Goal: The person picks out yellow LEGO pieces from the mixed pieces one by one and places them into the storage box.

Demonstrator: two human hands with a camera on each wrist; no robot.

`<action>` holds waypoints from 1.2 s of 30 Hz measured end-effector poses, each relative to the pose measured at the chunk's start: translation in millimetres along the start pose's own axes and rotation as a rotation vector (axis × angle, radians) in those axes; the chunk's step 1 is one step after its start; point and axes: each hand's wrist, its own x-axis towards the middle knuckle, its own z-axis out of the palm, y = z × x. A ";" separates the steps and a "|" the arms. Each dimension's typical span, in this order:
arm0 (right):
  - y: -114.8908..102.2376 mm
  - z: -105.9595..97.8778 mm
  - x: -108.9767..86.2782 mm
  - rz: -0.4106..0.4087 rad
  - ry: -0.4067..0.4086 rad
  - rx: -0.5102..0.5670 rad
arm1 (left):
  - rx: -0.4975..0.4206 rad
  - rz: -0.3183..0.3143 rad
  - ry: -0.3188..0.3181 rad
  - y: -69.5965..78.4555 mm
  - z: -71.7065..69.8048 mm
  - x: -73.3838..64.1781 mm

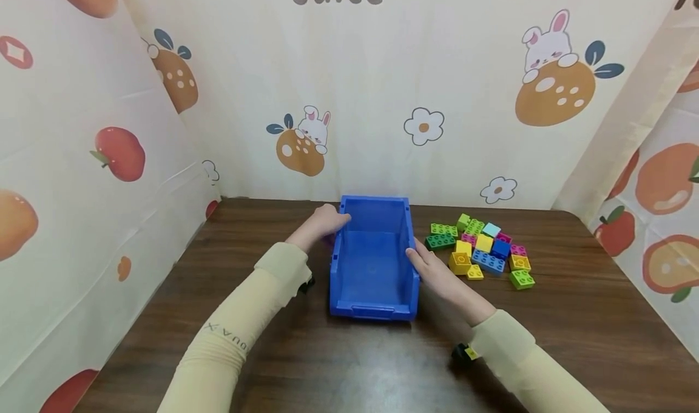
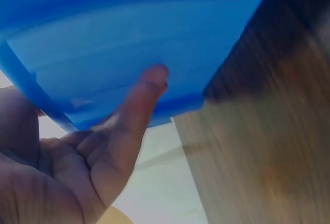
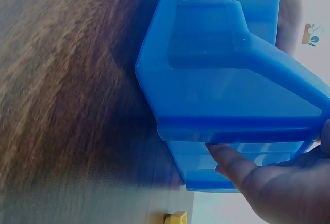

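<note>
A blue plastic storage bin with a low front lip is held between both hands, its inside bare. My left hand grips its left wall near the back, thumb at the top rim. In the left wrist view, fingers of that hand lie against the outer blue wall. On the right side, my right hand holds the other wall. The right wrist view shows a finger tucked under a ledge along the bin's outer side.
To the right of the bin lies a loose pile of toy building bricks, in green, yellow, blue and pink. The brown wooden table ends at a printed curtain behind, with further curtains at both sides.
</note>
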 end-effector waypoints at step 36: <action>5.0 -44.0 21.9 -0.055 0.098 -0.730 | 0.105 0.031 0.132 7.3 10.1 2.1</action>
